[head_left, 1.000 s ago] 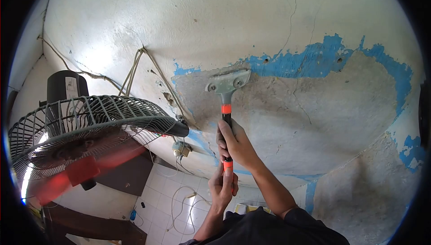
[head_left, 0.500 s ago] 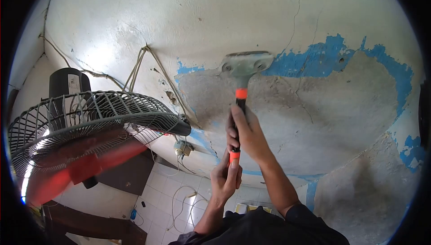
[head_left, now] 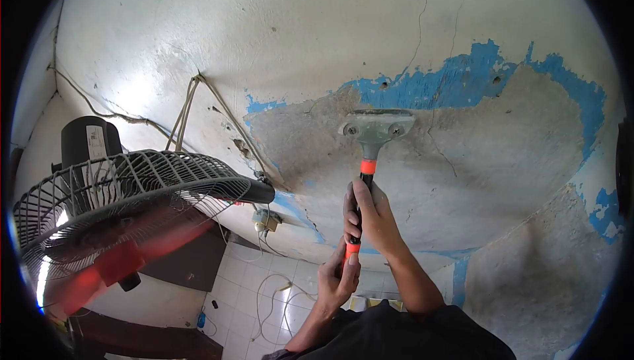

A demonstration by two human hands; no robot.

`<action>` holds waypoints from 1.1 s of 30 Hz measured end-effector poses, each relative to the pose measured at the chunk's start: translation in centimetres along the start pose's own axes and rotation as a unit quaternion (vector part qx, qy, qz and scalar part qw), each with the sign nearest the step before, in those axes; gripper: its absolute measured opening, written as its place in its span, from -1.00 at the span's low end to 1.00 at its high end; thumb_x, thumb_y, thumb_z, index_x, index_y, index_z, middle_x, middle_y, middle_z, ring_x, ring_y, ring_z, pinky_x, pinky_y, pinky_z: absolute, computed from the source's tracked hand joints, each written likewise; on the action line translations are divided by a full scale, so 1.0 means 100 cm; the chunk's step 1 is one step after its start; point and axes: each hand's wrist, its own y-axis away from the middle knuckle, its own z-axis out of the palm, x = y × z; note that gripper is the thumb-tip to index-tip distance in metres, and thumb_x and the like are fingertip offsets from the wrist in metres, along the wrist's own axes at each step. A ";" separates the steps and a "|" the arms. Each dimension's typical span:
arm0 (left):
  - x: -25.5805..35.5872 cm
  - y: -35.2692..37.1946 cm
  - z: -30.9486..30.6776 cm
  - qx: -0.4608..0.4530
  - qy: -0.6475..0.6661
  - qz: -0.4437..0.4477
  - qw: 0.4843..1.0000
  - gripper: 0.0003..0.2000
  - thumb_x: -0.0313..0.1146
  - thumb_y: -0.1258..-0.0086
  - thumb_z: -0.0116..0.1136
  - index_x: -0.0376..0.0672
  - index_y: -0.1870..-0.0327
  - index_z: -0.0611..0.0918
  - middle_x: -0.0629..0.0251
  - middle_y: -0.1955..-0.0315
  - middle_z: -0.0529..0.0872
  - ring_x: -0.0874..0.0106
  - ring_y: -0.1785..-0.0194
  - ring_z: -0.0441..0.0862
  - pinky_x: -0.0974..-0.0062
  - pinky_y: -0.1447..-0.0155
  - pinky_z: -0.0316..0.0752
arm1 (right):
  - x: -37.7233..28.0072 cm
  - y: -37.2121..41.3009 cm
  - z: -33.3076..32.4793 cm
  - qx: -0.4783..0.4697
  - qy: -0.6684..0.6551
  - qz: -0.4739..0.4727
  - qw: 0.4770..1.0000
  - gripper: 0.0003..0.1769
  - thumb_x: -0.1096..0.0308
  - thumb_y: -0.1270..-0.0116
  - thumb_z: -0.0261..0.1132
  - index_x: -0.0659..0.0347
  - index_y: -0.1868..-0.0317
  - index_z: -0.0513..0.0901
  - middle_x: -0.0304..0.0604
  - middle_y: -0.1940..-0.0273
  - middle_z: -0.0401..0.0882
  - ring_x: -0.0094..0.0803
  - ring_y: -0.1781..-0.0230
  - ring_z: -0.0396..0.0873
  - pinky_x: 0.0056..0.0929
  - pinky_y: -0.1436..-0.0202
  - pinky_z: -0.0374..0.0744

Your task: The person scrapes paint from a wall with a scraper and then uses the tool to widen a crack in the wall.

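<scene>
A long-handled scraper (head_left: 378,137) with a wide grey-green head and a black and orange handle points up the wall (head_left: 317,182). Its blade lies over bare grey plaster, just below a ragged strip of blue paint (head_left: 456,83). Closed around the lower orange end of the handle is my left hand (head_left: 338,277). Higher up, my right hand (head_left: 374,218) wraps the black part of the same handle. Pale paint covers the wall above the blue strip, with thin cracks running through it.
On the left a fan (head_left: 132,208) with a wire cage and red blades stands close to the wall. A cord (head_left: 181,112) hangs from a nail, near a small socket box (head_left: 266,220). Below, a loose cable (head_left: 261,307) lies on the white tiled floor (head_left: 234,287).
Both hands have drawn the scraper down and slightly right, from the blue strip's lower edge onto the grey plaster. More blue shows where the head was. The view has shifted slightly.
</scene>
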 end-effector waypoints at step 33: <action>0.020 -0.006 -0.045 0.076 0.068 -0.024 0.994 -0.50 -0.26 -0.57 -0.09 -0.34 -0.42 0.28 0.46 0.70 0.41 0.70 0.73 0.27 0.72 0.61 0.17 | 0.005 -0.037 0.049 -0.050 0.018 0.015 0.998 -0.64 0.10 -0.57 -0.07 0.19 0.31 0.25 -0.30 0.61 0.28 -0.57 0.74 0.31 -0.46 0.63 0.46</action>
